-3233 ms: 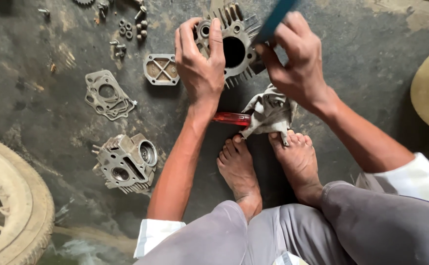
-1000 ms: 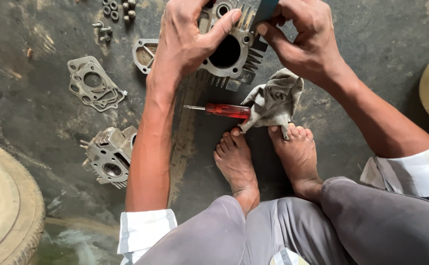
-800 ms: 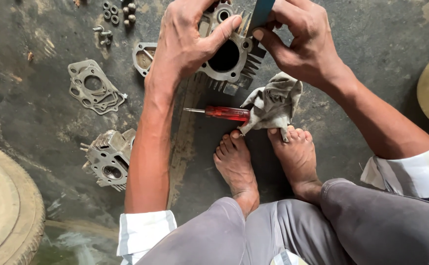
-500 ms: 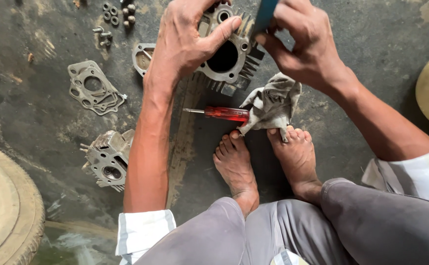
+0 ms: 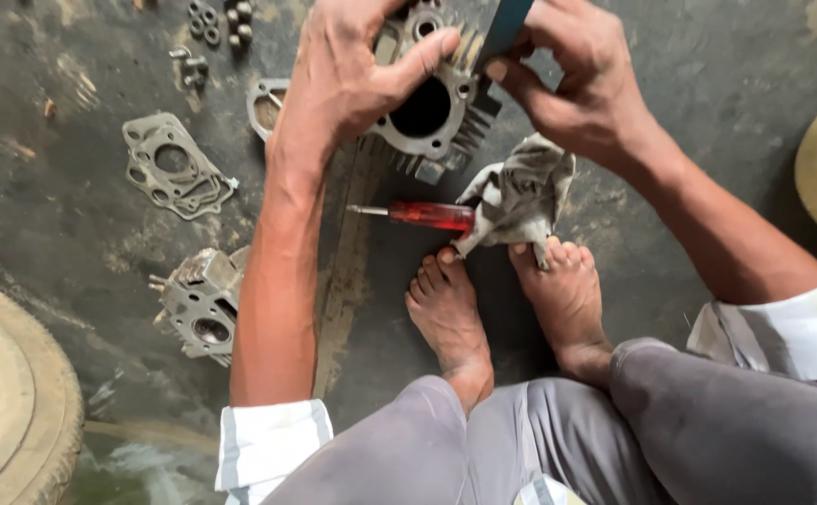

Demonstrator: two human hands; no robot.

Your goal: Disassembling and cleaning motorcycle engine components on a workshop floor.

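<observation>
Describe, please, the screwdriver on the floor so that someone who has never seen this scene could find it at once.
Start at the finned engine cylinder that the left hand steadies, then drop straight down to the dark floor in front of the bare feet. The screwdriver lies flat there, tip to the left, handle end under a crumpled grey rag. Its clear red handle is the only bright colour among grey metal parts.

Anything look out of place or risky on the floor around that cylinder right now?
The red-handled screwdriver lies loose on the floor just ahead of the bare toes, its handle end tucked under a crumpled grey rag. Small bolts and a gasket lie scattered about.
</observation>
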